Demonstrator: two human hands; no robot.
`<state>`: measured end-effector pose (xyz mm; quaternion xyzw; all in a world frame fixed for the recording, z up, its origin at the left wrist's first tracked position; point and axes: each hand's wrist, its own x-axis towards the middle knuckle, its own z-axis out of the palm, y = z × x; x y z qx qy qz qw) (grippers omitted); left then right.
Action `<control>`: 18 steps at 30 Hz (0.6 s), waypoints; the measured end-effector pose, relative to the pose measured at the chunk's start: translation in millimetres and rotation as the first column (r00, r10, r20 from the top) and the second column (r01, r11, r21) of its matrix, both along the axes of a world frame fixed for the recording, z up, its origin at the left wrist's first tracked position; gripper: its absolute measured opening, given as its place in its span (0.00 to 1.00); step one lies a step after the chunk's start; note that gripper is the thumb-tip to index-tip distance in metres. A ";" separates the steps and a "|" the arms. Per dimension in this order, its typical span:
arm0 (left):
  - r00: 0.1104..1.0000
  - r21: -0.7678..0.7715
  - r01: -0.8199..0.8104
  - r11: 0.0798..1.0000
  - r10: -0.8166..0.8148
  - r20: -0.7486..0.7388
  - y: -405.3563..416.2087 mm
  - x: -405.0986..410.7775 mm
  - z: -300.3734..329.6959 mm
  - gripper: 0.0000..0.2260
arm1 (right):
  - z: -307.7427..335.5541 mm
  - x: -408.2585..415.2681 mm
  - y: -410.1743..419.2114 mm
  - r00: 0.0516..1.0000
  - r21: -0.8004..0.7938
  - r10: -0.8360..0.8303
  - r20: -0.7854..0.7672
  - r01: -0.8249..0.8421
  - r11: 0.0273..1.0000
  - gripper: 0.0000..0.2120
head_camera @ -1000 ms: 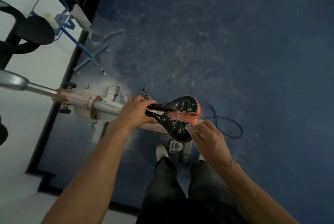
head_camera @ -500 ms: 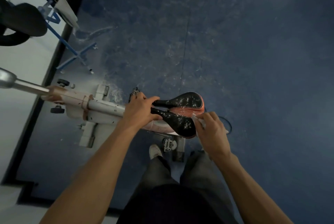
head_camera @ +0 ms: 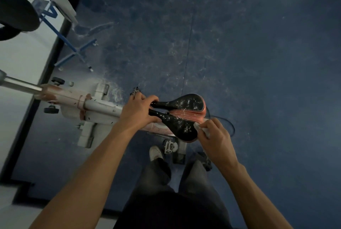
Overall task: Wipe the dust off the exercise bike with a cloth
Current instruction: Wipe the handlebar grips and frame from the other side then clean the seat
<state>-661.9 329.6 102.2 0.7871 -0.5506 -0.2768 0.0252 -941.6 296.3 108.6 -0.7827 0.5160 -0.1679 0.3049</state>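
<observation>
I look straight down on the exercise bike (head_camera: 97, 108), a pale dusty frame running left to right. Its saddle (head_camera: 182, 116) is black with an orange centre and speckled with dust. My left hand (head_camera: 137, 110) grips the narrow nose of the saddle. My right hand (head_camera: 215, 136) holds a small white cloth (head_camera: 200, 127) pressed against the saddle's rear near edge. Most of the cloth is hidden inside my fingers.
A pedal (head_camera: 169, 146) shows below the saddle, beside my shoes (head_camera: 156, 153) and dark trousers. A black cable (head_camera: 229, 127) loops on the blue floor right of the saddle. A blue metal stand (head_camera: 73, 51) and a dark round seat (head_camera: 16, 14) sit upper left by a white wall.
My right hand with the cloth has slid along the saddle's rear edge toward its outer corner. My left hand keeps its grip on the nose. The view has shifted slightly.
</observation>
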 end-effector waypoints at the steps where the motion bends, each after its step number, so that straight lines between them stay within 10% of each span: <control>1: 1.000 0.000 -0.001 1.000 0.001 -0.004 -0.1 0.3 0.0 0.30 | 0.6 2.0 0.8 1.000 -0.021 0.000 0.018 0.000 1.000 0.07; 5: 1.000 0.011 0.004 1.000 -0.003 -0.018 -3.7 0.5 2.8 0.30 | -1.6 15.2 3.6 0.983 -0.065 0.184 -0.010 -0.184 0.981 0.05; 18: 0.998 -0.042 -0.043 0.998 0.042 -0.035 -2.5 -1.5 1.4 0.31 | -8.2 -1.1 10.0 0.994 -0.093 0.068 -0.081 -0.075 0.993 0.05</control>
